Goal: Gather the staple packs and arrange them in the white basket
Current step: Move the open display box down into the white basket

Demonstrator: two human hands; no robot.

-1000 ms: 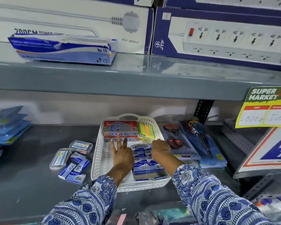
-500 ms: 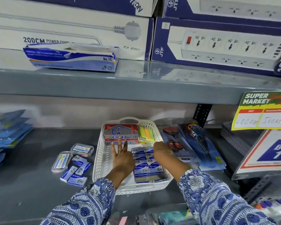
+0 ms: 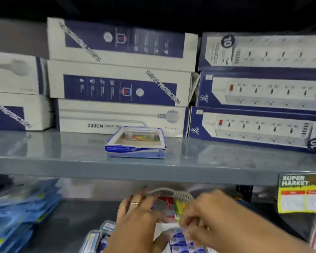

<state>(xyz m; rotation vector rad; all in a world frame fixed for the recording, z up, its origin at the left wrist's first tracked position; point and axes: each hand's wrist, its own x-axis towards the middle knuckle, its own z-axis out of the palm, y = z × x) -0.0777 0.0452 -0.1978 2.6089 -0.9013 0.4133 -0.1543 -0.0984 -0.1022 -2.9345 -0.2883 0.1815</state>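
The white basket (image 3: 182, 195) sits on the lower shelf, mostly hidden by my hands, with its far handle showing. Inside it I see small blue staple packs (image 3: 179, 242), a red box (image 3: 167, 200) and yellow-green notes. My left hand (image 3: 139, 218) lies over the basket's left part with its fingers spread. Over the right part my right hand (image 3: 213, 220) has its fingers curled down near the packs; blur hides whether it holds one. More staple packs (image 3: 94, 240) lie loose on the shelf to the left of the basket.
An open blue box (image 3: 135, 145) stands on the upper grey shelf (image 3: 62, 161), in front of stacked power-strip boxes (image 3: 120, 88). Blue packets (image 3: 22, 212) are piled at the lower left. A yellow price sign (image 3: 302, 194) hangs at the right.
The view has swung upward, so the basket now sits at the bottom edge. Both hands have moved further over the basket, the right one curling its fingers near the packs.
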